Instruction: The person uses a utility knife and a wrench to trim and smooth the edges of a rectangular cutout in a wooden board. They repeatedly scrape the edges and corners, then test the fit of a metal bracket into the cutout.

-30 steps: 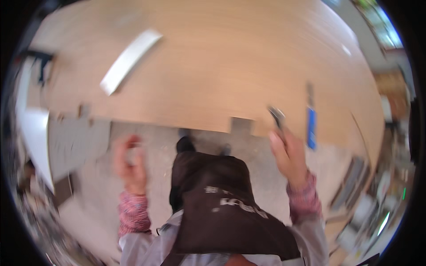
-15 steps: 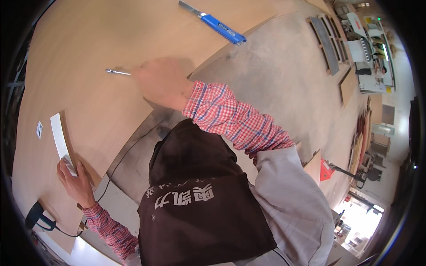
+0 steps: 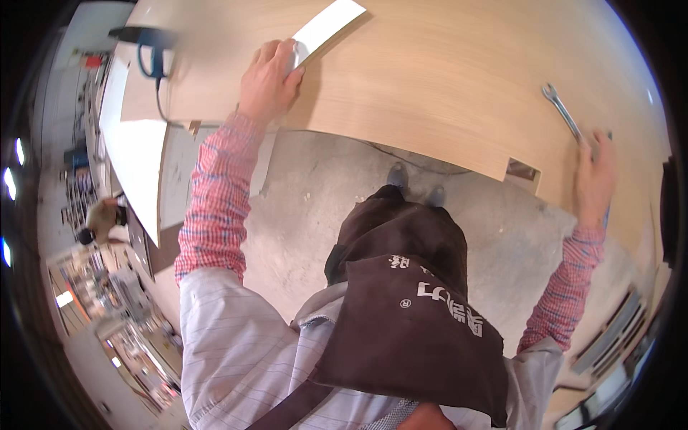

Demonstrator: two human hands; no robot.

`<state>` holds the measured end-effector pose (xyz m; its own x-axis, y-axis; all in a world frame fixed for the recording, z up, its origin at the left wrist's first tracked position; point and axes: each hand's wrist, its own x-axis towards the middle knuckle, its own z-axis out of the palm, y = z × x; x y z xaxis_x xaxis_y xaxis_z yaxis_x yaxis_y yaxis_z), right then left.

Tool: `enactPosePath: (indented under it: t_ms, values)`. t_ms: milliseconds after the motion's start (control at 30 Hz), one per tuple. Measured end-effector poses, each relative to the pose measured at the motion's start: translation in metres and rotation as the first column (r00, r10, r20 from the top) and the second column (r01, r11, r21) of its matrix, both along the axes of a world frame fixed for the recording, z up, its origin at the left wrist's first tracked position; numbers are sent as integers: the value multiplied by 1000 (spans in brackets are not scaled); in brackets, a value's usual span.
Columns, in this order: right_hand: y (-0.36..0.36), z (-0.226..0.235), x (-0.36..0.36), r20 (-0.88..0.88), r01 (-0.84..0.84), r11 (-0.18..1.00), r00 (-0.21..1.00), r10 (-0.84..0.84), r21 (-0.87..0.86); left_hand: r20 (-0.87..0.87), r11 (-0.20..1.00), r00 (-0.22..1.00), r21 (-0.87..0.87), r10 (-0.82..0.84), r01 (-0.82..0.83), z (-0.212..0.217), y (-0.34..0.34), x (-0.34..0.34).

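My left hand (image 3: 269, 82) is closed around the near end of a white strip (image 3: 331, 29), a flat band slanting away over the wood-coloured panel (image 3: 430, 79). Out at the right, my right hand (image 3: 596, 179) rests by the panel's edge, its fingers closed on the lower end of a silver open-ended wrench (image 3: 564, 113). The wrench's jaw points away from me. A sliver of the blue utility knife (image 3: 607, 216) shows beside my right wrist; the rest is hidden behind it.
A corded tool with a dark nozzle and teal handle (image 3: 150, 61) lies at the panel's far left. The near edge has a rectangular cutout (image 3: 522, 170). A white board (image 3: 136, 168) stands left. Another person (image 3: 106, 218) is farther off. Slatted boards (image 3: 613, 333) lie on the floor at right.
My view has swung to the left, so the panel now lies across the top. My right hand stays on the wrench, now near the knife. My left hand still holds the white strip.
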<state>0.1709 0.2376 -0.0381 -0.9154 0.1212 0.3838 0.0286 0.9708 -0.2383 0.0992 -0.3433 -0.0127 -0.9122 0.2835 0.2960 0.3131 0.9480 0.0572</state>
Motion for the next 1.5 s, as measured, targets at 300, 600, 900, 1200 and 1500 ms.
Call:
enactPosePath:
  t_ms: [300,600,900,1200,1500]
  values:
    - [155,-53,29,160,282,958,945,-285,41,93,999,996,-40,17,-13,-1,-60,-34]
    - [229,-41,63,225,555,819,787,-574,148,19,974,975,53,-221,220,-1,-90,-85]
    - [203,-22,82,131,589,756,757,-640,285,-16,947,957,140,-288,288,-9,-117,-101]
    - [-95,10,112,-101,253,451,774,-626,-856,-111,894,906,152,-409,422,-21,-117,-125]
    - [-273,-11,223,66,37,-55,676,-734,-998,-179,702,704,84,-687,707,-24,20,-175]
